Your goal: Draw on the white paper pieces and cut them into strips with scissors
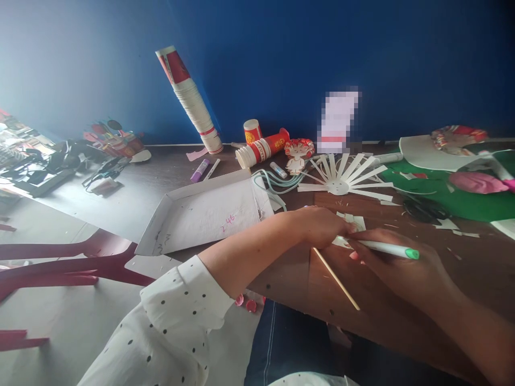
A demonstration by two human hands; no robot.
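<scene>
My right hand (pixel 406 268) is closed around a white marker (pixel 386 249) with a green end, its writing end pointing left toward my other hand. My left hand (pixel 324 228) is closed close to the marker's tip, on a small piece of white paper (pixel 341 242); the fingers partly hide it. From below the left hand a thin wooden stick (pixel 336 279) slants down toward the table edge. Its upper end is hidden. Just beyond the hands lies a cut paper scrap (pixel 356 221). Farther back is a fan of white paper strips (pixel 338 186) with a small drawn face.
A shallow cardboard tray (pixel 201 214) lies left of my hands. Behind are a leaning stack of paper cups (pixel 193 104), red cups (pixel 263 150), a purple glue stick (pixel 199 170) and a lion cutout (pixel 298 155). Black scissors (pixel 424 208) and green sheet (pixel 442 198) lie right.
</scene>
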